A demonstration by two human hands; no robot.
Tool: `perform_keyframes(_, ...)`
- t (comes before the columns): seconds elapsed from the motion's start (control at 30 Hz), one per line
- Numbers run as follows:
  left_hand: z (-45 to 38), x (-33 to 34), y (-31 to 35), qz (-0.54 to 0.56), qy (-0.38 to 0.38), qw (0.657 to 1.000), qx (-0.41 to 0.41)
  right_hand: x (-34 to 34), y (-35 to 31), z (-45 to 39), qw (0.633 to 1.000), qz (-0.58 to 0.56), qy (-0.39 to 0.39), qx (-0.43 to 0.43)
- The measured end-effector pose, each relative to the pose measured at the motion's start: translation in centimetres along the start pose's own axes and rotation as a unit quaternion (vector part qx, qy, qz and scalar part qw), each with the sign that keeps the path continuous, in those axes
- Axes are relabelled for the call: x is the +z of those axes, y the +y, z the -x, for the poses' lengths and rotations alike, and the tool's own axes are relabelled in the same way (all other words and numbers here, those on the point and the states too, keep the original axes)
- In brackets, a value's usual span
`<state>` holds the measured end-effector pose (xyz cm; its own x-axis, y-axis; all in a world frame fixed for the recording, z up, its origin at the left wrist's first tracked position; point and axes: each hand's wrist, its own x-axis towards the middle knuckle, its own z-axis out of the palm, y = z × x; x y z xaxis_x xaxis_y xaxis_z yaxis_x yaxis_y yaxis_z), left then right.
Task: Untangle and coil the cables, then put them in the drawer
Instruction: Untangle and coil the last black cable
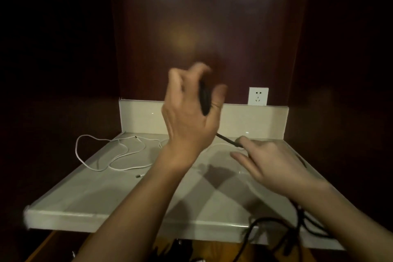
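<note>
step: coiling the black cable (228, 141); the white cable not yet started, nothing visibly in a drawer.
left hand (189, 110): raised above the bench (102, 193), back of hand to camera, fingers curled round a dark bundle of black coil (204, 100) held roughly upright; motion blur on the fingertips.
right hand (270, 161): low over the bench on the right, thumb and forefinger pinch the black cable at the tip, remaining fingers extended and loose.
key relation: a short taut run of black cable goes diagonally from under the left hand down-right to the right hand's pinch; long axis far-left to near-right; the right hand is the nearer one to the free length.
slack: the rest of the black cable trails off the bench's right edge and hangs in loops below the front edge (302, 225); where it ends I cannot tell.
white cable (119, 155): lies loose in open loops on the left of the bench, well apart from both hands, one plug end near the middle.
wall socket (258, 96): on the back wall, nothing plugged in.
next move, judged: right hand feeds the run up to the left-hand coil, one more wrap.
risk, judged: hanging loops may snag at the bench edge while being drawn up.
</note>
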<state>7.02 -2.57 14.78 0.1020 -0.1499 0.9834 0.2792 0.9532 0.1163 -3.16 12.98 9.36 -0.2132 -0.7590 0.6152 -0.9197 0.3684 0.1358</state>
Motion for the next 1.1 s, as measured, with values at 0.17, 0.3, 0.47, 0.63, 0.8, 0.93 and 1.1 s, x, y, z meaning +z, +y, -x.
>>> perform_keyframes(0.17, 1.3, 0.4, -1.2, -0.167, -0.229, 0.956, -0.072, -0.4, -0.5, -1.4, 0.975, 0.029, 0.047, -0.214)
perform_keyframes(0.3, 2.0, -1.5, -2.1, -0.004, -0.436, 0.894, -0.101, -1.8, 0.2, -2.0, 0.966, -0.015, 0.129, -0.225)
perform_keyframes(0.47, 3.1, -2.6, -0.4, 0.086, -0.616, 0.776, -0.103, -4.3, -0.5, -3.5, 0.962, -0.083, 0.062, -0.254)
perform_keyframes(0.63, 2.0, -3.9, 0.5, 0.23, -0.591, 0.727, -0.264, -4.9, -0.8, -3.9, 0.964, -0.084, 0.097, -0.232)
perform_keyframes(0.8, 1.3, -4.7, 0.5, 0.308, -0.554, 0.679, -0.371, -0.1, -0.2, -2.7, 0.942, 0.01, 0.212, -0.259)
perform_keyframes(0.93, 1.9, -4.5, 0.4, 0.349, -0.441, 0.667, -0.489, 1.2, 0.4, -3.5, 0.939, 0.079, 0.253, -0.218)
perform_keyframes(1.1, 1.5, -4.9, -0.6, 0.34, -0.307, 0.696, -0.553, 1.2, -0.6, -3.4, 0.985, -0.002, 0.169, -0.039)
